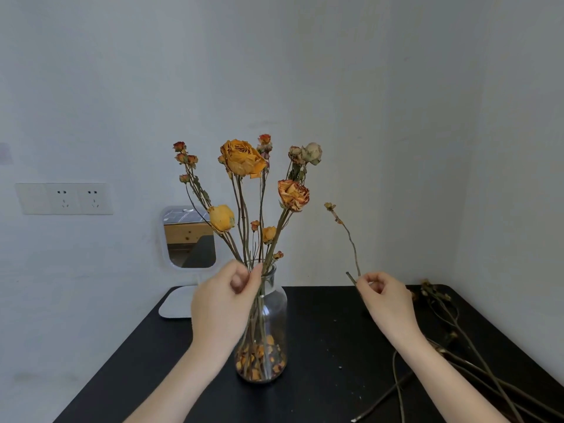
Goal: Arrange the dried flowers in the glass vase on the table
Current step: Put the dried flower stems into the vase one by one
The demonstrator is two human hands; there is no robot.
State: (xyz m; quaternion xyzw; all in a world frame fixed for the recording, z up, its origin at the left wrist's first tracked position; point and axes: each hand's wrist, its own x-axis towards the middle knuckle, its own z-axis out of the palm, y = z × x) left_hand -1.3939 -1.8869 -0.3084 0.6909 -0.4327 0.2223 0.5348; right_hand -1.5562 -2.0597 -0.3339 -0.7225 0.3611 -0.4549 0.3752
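A clear glass vase (274,312) stands on the black table (329,355), with fallen petals in its bottom. Several dried orange and cream roses (242,158) rise from its neck. My left hand (224,303) pinches the stems right at the vase's mouth. To the right of the vase, my right hand (386,300) pinches the lower end of a thin dried twig (351,242), held upright in the air with a tiny bud at its top.
More dried stems (457,340) lie loose on the table's right side, reaching toward the near edge. A small white mirror (189,239) on a stand sits behind the vase on the left. A wall socket (65,198) is at far left. Walls close the back and right.
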